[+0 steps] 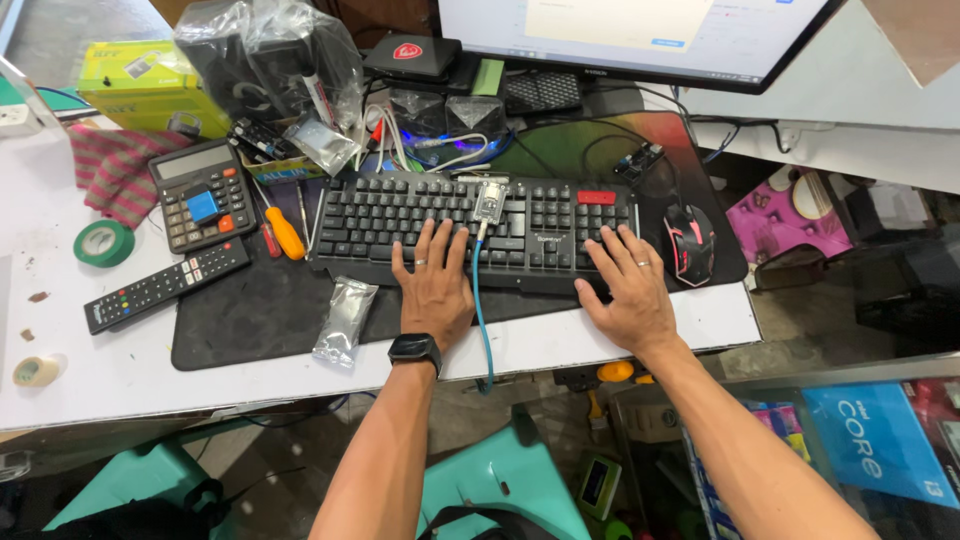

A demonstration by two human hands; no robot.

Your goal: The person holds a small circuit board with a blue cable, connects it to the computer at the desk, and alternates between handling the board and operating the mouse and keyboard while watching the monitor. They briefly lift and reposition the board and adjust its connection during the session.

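A black keyboard with a red key lies on the dark mat on the worktop; left hand and right hand rest open, fingers spread, on its front edge.

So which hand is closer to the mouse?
The right hand. It rests on the keyboard's right end, just left of the mouse. The left hand sits mid-keyboard, farther away.

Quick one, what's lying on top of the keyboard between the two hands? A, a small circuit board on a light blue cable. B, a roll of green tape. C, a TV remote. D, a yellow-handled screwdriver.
A: a small circuit board rests on the keyboard, its light blue cable running down between the left hand and right hand.
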